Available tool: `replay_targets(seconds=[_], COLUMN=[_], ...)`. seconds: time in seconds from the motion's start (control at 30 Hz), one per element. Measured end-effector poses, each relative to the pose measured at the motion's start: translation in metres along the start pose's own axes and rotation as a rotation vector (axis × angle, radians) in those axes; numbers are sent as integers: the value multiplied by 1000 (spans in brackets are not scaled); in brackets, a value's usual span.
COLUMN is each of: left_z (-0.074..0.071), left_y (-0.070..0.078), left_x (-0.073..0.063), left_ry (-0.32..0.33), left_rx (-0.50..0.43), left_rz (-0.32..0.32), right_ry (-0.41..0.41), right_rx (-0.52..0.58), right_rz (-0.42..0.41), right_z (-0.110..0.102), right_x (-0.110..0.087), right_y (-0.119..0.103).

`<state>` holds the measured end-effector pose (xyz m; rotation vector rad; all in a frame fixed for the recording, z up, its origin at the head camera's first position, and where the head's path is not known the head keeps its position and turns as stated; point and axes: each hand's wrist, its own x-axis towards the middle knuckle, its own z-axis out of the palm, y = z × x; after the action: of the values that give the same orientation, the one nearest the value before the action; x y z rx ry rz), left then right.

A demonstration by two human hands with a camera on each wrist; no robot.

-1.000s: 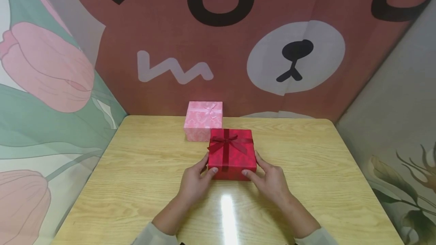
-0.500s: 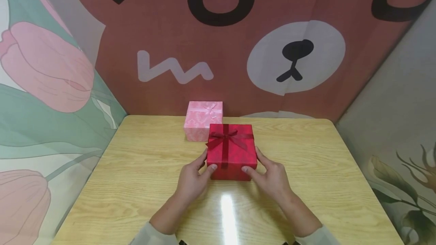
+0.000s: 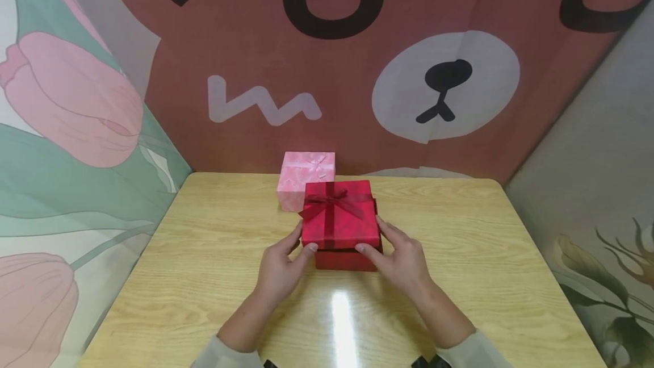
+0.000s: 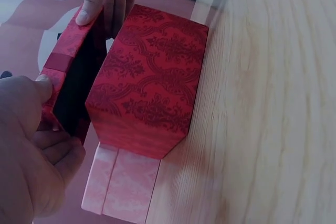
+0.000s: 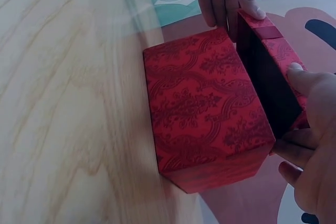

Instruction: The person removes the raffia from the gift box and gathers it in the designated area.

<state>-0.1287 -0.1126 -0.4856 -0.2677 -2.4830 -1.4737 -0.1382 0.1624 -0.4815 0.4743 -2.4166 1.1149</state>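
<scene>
Both hands hold the red lid point(image 3: 340, 217) of a gift box, tied with a dark red ribbon bow. My left hand point(image 3: 282, 271) grips its left edge, thumb on the front rim; my right hand point(image 3: 403, 263) grips the right edge the same way. Under it the red box base point(image 3: 345, 260), with a damask pattern, sits on the table. In the left wrist view the lid point(image 4: 65, 59) is raised off the base point(image 4: 149, 72), its dark inside showing. The right wrist view shows the same gap between lid point(image 5: 281, 56) and base point(image 5: 205, 103). The base's inside is hidden.
Behind and to the left stands a smaller pink gift box point(image 3: 296, 200) with a pale bow, partly covered by the red lid in the head view. The wooden table point(image 3: 449, 226) meets a bear-patterned backdrop point(image 3: 245, 146) at its far edge.
The lid has come up off the red base and shifted left, with both hands moving along with it. The base and the pink box have stayed in place.
</scene>
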Motion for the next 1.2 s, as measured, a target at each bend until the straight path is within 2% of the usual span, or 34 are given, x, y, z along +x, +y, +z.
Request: replay_targets(seconds=[0.17,0.3,0.47,0.83,1.0,1.2], left_z=[-6,-12,-19,-38,-46,-57], left_y=[-6,-10,-16,-20,-20,-21], left_x=[-1,-1,-1,-4,-6,-7], left_ry=[49,86,126,213,220,228], left_rx=[-45,-116,-189,-224,-272,-297], left_rz=[41,67,35,16,21,6], right_ry=[-2,8,26,-7,-32,5], right_rx=[17,41,35,69,96,124], right_rz=[25,-2,-78,-139,-135,-195], right_z=[6,15,26,42,47,55], right_x=[5,8,12,22,24,26], right_y=[-7,-11,-14,-28,-37,-42])
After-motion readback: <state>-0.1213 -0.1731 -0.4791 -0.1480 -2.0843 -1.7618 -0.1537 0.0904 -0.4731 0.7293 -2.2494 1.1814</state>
